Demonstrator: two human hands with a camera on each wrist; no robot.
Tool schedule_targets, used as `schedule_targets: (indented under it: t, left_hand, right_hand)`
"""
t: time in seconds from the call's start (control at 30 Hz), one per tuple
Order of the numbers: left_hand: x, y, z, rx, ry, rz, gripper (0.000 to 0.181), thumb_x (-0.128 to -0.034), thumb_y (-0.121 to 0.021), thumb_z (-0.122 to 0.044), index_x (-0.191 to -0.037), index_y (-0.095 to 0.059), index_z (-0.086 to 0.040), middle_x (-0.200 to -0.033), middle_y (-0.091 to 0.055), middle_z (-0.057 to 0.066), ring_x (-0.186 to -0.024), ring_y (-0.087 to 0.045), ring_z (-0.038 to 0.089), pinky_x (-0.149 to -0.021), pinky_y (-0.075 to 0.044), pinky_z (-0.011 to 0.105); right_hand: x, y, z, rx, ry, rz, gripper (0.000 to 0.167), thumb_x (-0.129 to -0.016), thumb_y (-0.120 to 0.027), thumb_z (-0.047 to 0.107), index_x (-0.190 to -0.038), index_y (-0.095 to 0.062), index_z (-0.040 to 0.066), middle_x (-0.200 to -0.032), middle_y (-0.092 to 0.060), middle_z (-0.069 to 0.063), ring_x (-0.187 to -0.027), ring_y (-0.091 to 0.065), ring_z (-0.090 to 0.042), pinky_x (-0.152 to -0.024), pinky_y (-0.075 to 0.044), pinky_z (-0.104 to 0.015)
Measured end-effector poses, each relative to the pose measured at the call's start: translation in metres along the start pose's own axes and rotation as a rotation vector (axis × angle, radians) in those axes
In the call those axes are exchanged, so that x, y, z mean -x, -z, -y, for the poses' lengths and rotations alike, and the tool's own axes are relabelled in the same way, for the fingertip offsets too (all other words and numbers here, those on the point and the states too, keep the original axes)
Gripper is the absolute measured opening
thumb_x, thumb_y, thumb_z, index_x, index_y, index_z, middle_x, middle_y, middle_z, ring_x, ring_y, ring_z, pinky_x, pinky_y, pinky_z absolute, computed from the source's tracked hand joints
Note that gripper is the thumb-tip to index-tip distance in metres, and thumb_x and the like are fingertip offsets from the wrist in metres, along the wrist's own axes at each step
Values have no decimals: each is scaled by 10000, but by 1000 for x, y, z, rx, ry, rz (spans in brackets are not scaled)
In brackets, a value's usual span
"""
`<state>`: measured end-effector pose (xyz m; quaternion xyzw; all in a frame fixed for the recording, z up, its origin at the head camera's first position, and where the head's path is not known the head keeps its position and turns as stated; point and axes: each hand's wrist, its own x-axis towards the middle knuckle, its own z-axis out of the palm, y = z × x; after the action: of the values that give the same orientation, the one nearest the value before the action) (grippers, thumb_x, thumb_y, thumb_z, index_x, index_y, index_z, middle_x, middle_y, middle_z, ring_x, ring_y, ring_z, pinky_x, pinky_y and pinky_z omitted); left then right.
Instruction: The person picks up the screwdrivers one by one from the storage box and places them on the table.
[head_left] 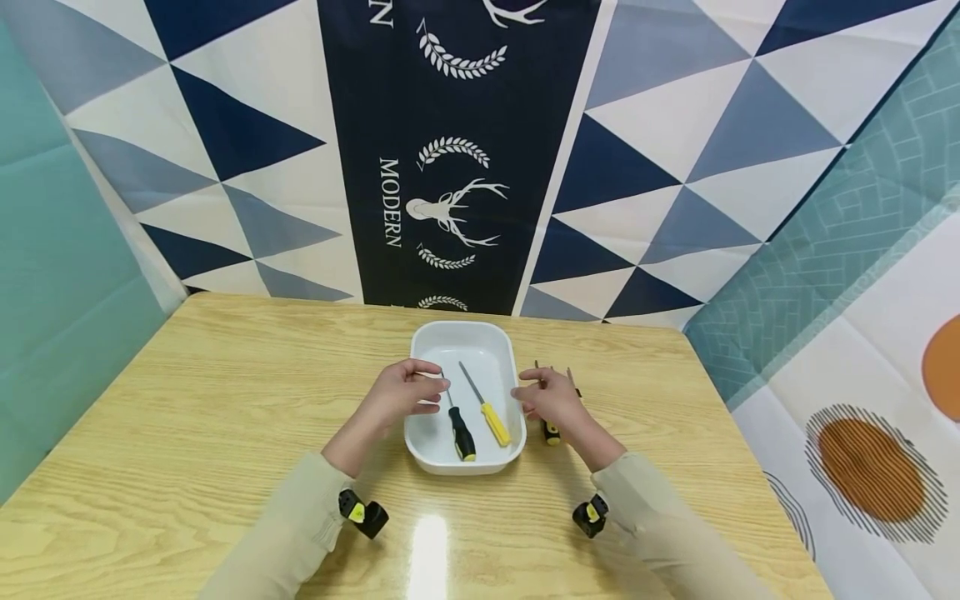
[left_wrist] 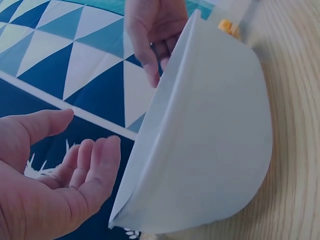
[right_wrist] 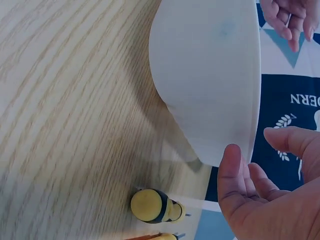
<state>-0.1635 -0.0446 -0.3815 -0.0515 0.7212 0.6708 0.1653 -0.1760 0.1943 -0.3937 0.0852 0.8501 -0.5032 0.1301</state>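
Observation:
A white tray (head_left: 465, 465) stands on the table with two screwdrivers inside. One screwdriver (head_left: 462, 435) has a black handle with a yellow end; the other (head_left: 495, 423) has a yellow handle. Over the tray's left rim hovers my left hand (head_left: 405, 390), fingers loosely bent and nothing between them. My right hand (head_left: 553, 398) is beside the right rim, also holding nothing; whether its fingertips touch the rim I cannot tell. Partly hidden under that hand lies a screwdriver with a black-and-yellow handle (right_wrist: 147, 205). Next to it, another yellow-handled tool (right_wrist: 162, 236) is cut off by the right wrist view's edge.
The wood-grain table (head_left: 225, 417) extends on both sides of the tray. Behind it hangs a patterned cloth (head_left: 450, 208) with triangles and a dark central band. A teal cloth (head_left: 75, 250) covers the left side, and another patterned cloth (head_left: 862, 358) the right.

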Motion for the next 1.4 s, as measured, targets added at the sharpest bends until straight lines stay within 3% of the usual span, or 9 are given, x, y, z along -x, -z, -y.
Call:
schedule_targets:
  t: [0.33, 0.6, 0.9, 1.23, 1.4]
  left_hand:
    - [-9, -16, 1, -94, 110, -20, 474, -845, -690, -194, -1247, -510, -19, -1120, -594, 160, -997, -608, 261, -791, -575, 303]
    - [-12, -25, 5, -147, 143, -13, 479, -838, -689, -203, -1238, -504, -13, -1163, -568, 178, -1059, -592, 289, -848, -555, 346]
    - [-16, -33, 10, -244, 198, -12, 514, -833, -694, -258, -1252, -498, -33, -1114, -571, 172, -1003, -621, 275, -871, -539, 363]
    - [-25, -41, 14, -439, 232, -13, 555, -811, -706, -261, -1247, -479, -5, -1198, -544, 141, -855, -579, 232, -749, -527, 314]
    - [-28, -43, 19, -544, 236, 6, 539, -811, -703, -248, -1226, -470, 7, -1010, -553, 113, -751, -540, 197, -632, -479, 264]
  right_hand:
    - [-3, -6, -2, -22, -2, -20, 425, -882, -621, 141, -1278, -515, 25, -896, -595, -114, -650, -573, -129, -702, -573, -365]
    - [-4, -7, -4, -29, -15, -34, 430, -877, -626, 134, -1280, -515, 33, -898, -596, -119, -656, -573, -142, -661, -570, -327]
    - [-4, -7, -5, -33, -14, -33, 419, -880, -620, 128, -1275, -516, 34, -913, -588, -127, -667, -592, -150, -682, -577, -349]
    - [-6, -7, -8, -56, 0, -35, 396, -879, -617, 124, -1256, -529, 42, -907, -551, -125, -682, -592, -165, -678, -580, -344]
    - [-7, -8, -10, -59, 0, -38, 402, -874, -627, 128, -1257, -533, 49, -910, -583, -127, -671, -598, -160, -667, -578, -334]
